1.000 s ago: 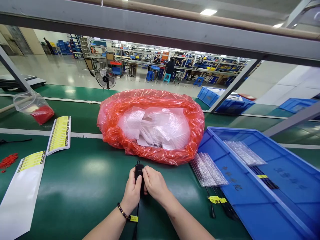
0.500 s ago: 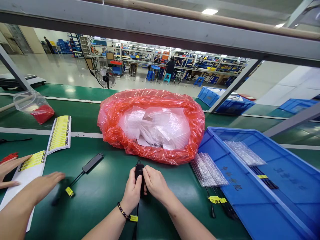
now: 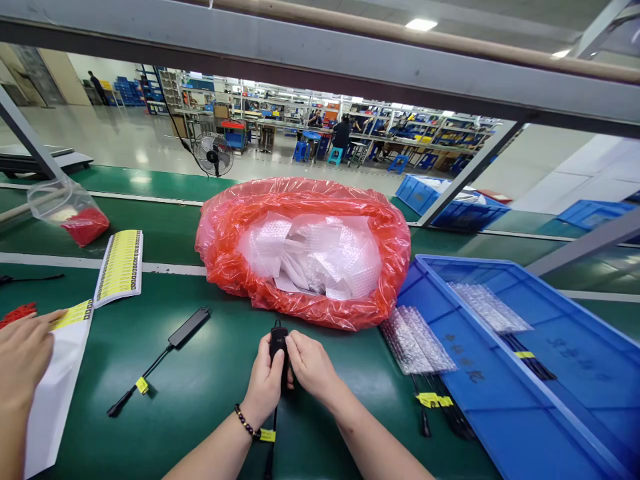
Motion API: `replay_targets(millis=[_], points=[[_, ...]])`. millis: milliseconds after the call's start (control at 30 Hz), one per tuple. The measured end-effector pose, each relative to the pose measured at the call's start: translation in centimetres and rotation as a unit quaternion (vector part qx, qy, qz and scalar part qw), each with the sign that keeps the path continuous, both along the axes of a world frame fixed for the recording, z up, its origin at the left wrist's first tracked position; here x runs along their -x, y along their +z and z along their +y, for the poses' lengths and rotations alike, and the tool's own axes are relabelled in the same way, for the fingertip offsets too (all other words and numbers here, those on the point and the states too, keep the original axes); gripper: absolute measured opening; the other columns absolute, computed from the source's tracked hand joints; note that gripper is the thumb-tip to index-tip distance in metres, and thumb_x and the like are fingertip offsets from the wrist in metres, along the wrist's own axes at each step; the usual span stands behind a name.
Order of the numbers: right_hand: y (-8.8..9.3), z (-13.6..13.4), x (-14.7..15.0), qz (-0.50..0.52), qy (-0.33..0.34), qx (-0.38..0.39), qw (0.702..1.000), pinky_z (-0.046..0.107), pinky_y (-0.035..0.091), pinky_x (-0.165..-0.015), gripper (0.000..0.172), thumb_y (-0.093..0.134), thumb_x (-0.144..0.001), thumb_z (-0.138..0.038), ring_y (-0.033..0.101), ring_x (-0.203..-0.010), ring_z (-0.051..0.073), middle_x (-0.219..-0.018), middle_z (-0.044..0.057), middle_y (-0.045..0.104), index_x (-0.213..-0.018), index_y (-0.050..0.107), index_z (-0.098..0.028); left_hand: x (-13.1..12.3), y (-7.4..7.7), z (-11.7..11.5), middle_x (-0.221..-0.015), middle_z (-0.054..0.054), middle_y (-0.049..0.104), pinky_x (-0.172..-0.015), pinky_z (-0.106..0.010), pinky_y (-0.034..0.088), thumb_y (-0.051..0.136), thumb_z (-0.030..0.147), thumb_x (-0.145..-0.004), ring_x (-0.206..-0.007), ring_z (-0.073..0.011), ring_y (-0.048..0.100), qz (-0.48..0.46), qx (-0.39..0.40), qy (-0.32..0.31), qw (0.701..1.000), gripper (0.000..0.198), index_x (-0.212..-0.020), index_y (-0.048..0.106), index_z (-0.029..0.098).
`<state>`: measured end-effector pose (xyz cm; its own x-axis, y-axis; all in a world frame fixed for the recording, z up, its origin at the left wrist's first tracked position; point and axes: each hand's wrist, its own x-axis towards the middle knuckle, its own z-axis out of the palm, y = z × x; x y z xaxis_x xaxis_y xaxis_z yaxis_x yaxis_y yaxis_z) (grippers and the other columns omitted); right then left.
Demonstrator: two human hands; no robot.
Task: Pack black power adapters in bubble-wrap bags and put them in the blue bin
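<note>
1. Head view: my left hand (image 3: 265,380), curled round the black device (image 3: 278,342), over the green surface (image 3: 195,400), near the red bag (image 3: 220,267).
2. My right hand (image 3: 313,368): pinched at the device's right edge.
3. Handling note: I judge a steady left hold, with light right-hand pressure, best.

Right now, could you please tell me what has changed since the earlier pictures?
A black cabled device now lies at left; a co-worker's hand has come over a label sheet. The left hand and right hand still grip the held device; the red bag stayed put.
</note>
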<state>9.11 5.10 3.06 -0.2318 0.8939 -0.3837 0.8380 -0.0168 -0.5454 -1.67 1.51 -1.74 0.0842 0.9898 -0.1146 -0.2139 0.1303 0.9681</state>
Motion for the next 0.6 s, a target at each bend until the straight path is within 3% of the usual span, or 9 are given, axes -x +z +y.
replay_targets(millis=[133, 367, 600], points=[[-0.05, 0.11, 0.05, -0.005, 0.002, -0.023, 1.000, -0.002, 0.006, -0.059, 0.065, -0.001, -0.077, -0.058, 0.014, -0.053, -0.019, -0.075, -0.005, 0.048, -0.084, 0.045, -0.011, 0.07, 0.04, 0.00, -0.070, -0.001, 0.047, -0.047, -0.025, 0.046, 0.037, 0.049, -0.086, -0.049, -0.0094, 0.046, 0.004, -0.005, 0.001, 1.000, 0.048, -0.117, 0.028, 0.013], [-0.01, 0.01, -0.03, 0.010, -0.001, -0.008, 1.000, -0.003, 0.013, -0.060, 0.070, -0.005, -0.076, -0.060, 0.021, -0.050, -0.019, -0.067, -0.004, 0.047, -0.085, 0.044, -0.010, 0.10, 0.15, 0.09, -0.070, 0.000, 0.046, -0.046, -0.025, 0.045, 0.037, 0.048, -0.086, -0.049, -0.0093, 0.046, 0.007, -0.006, 0.002, 1.000, 0.048, -0.117, 0.028, 0.014], [-0.34, 0.41, -0.08, -0.006, 0.019, -0.052, 0.998, 0.003, 0.005, -0.059, 0.073, -0.003, -0.076, -0.060, 0.011, -0.055, -0.016, -0.081, -0.003, 0.048, -0.084, 0.048, -0.009, 0.06, 0.44, -0.01, -0.063, 0.000, 0.046, -0.047, -0.025, 0.045, 0.037, 0.049, -0.086, -0.049, -0.0104, 0.045, 0.015, 0.005, -0.001, 1.000, 0.048, -0.117, 0.028, 0.013]])
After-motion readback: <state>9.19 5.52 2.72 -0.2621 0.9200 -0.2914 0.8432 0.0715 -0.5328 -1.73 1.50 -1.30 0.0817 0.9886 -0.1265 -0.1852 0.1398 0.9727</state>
